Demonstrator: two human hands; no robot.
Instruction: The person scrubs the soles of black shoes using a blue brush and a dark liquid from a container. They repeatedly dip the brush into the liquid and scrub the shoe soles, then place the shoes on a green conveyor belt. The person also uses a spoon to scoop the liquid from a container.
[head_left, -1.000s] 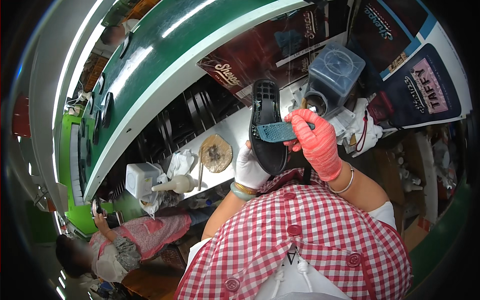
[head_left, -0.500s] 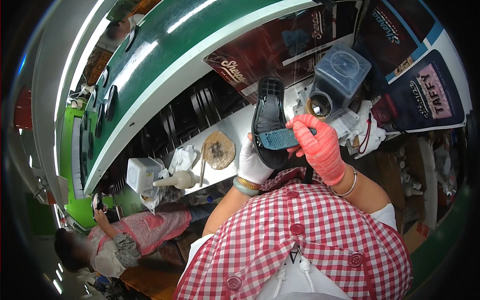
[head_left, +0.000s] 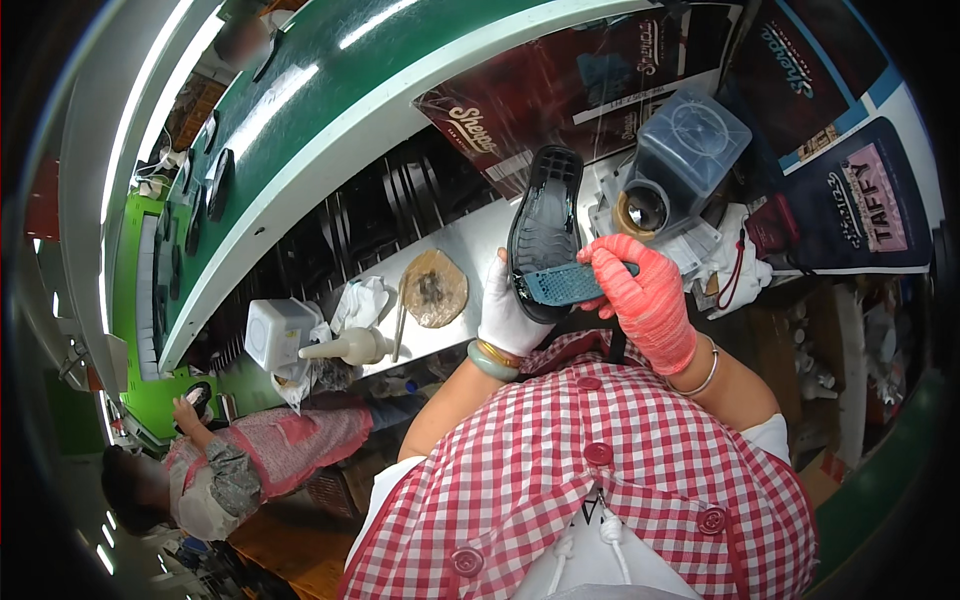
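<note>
My left hand [head_left: 503, 312], in a white glove, grips a black shoe sole [head_left: 546, 225] by its edge near the lower end. The sole is tilted with its hollow, glossy inner side up. In a coral knit glove, my right hand [head_left: 640, 300] pinches a flat teal brush [head_left: 566, 284] with a dotted face. The brush lies across the lower part of the sole, and its short end sticks out past my fingers. Whether its underside touches the sole's inner face, I cannot tell.
Beyond the sole runs a white-edged green bench [head_left: 290, 115]. A clear plastic tub [head_left: 694, 135] and a cup of dark liquid [head_left: 642, 209] stand at the right. Left are a round brown pad [head_left: 434, 288], a squeeze bottle [head_left: 352, 346] and a white container [head_left: 279, 333]. A co-worker [head_left: 260, 455] is at far left.
The sole has tilted slightly clockwise and the brush has shifted a little toward me and right, with my hands following. Both grips stay the same. The whole view has moved slightly.
</note>
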